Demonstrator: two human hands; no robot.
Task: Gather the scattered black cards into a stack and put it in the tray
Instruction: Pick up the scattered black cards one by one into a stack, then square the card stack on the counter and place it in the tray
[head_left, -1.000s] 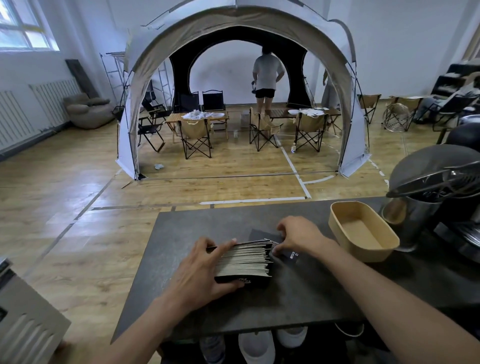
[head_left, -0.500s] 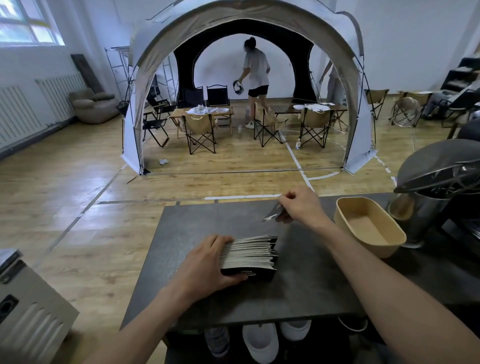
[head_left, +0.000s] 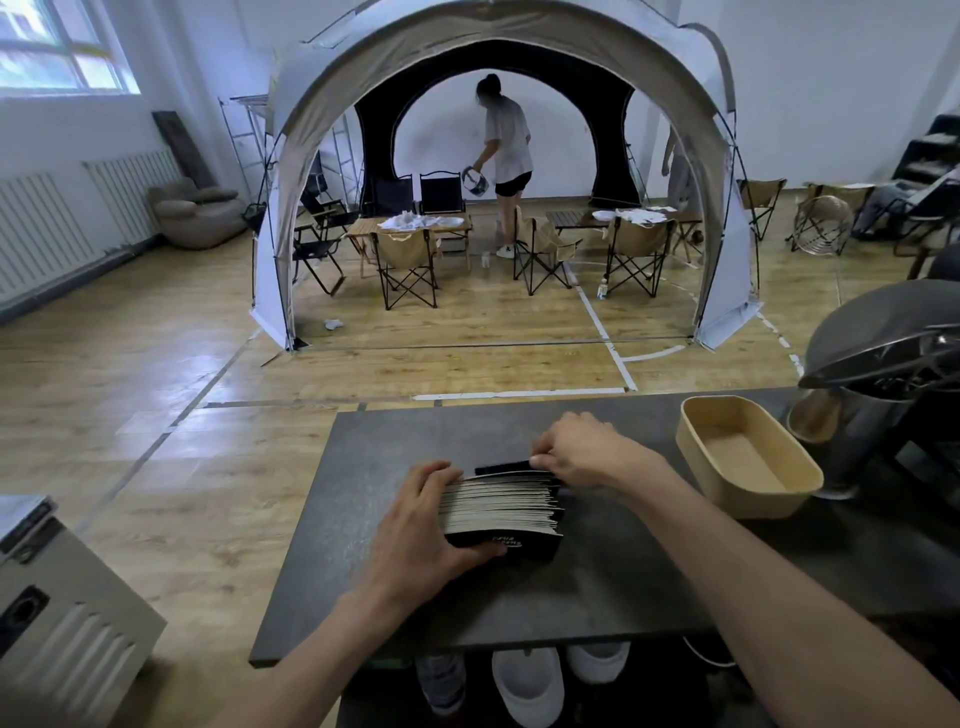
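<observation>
A thick stack of black cards (head_left: 501, 506) stands on edge on the dark grey table (head_left: 571, 597), pale card edges facing up. My left hand (head_left: 426, 525) grips the stack's left end, thumb along its near black face. My right hand (head_left: 582, 449) pinches a single black card (head_left: 501, 466) and holds it against the stack's far side. The empty tan tray (head_left: 748, 457) sits on the table to the right of my right hand.
A metal cup and a dark machine (head_left: 893, 374) stand right of the tray. A grey appliance (head_left: 57, 623) sits at lower left. Beyond the table is wooden floor, a tent (head_left: 493, 62) with folding chairs, and a person (head_left: 506, 150) inside.
My right hand lifted one loose card from beside the stack, raised it toward the table's far edge, then brought it back down against the stack's far side. My left hand kept hold of the stack.
</observation>
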